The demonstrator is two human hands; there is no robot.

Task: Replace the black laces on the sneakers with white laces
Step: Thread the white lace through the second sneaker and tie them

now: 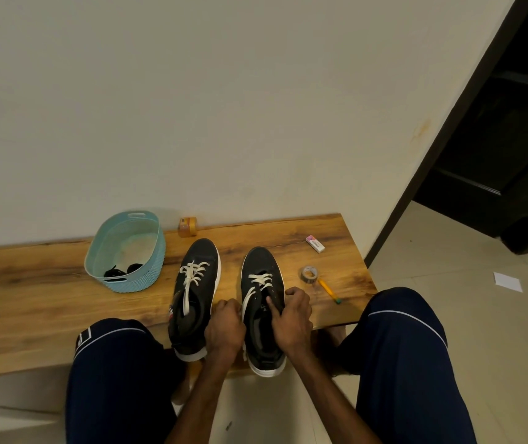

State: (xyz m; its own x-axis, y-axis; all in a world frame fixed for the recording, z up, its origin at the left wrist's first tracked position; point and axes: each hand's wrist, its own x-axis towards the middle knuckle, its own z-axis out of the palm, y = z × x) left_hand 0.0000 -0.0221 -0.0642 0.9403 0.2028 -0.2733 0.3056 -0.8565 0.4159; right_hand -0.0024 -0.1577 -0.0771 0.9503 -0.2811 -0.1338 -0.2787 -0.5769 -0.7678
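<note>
Two black fabric sneakers sit side by side on the grainy wooden bench [32, 283], white rubber soles showing. Left shoe [198, 261] is laced in flat white. On the right shoe [262, 267], the lace [261, 280] is only partway up. Left hand [225, 328] is curled tight, pinching its strand. Right hand [291, 318] has its forefinger on the eyelets; its grip, can't tell. Black laces [121, 271] lie coiled in the ribbed teal basket [157, 251].

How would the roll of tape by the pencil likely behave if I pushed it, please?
The roll of tape lies flat on the bench, so it would probably slide, not roll. Being small and hollow, it likely feels light.
</note>
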